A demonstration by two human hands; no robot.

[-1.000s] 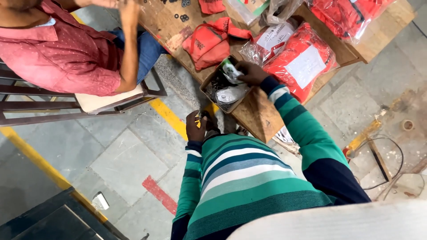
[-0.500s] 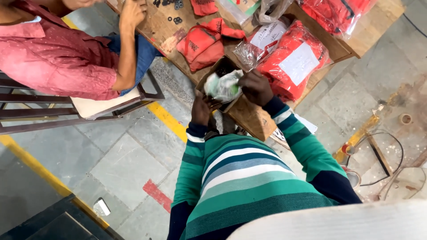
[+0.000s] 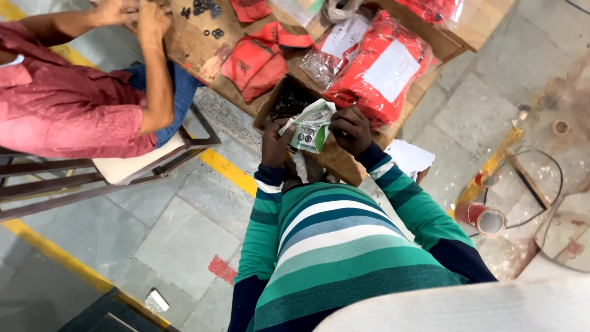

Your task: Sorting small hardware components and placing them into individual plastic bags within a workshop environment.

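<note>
Both my hands hold a small clear plastic packet (image 3: 311,126) with a green and white label and dark small parts inside. My left hand (image 3: 273,142) grips its left edge and my right hand (image 3: 350,128) grips its right edge. The packet is lifted just in front of an open cardboard box (image 3: 269,103) of dark small parts at the corner of the wooden table (image 3: 198,38). My sleeves are striped green, white and navy.
Orange fabric pouches (image 3: 255,58) and bagged orange items (image 3: 387,67) lie on the table. A seated person in a red shirt (image 3: 67,104) handles black washers (image 3: 206,9) at the far left. A tape roll (image 3: 485,218), cable and paper sheet (image 3: 409,158) lie on the floor at the right.
My right hand lifted the packet out of the box. My left hand rose from my lap to take its other edge, and both now hold it nearer my body.
</note>
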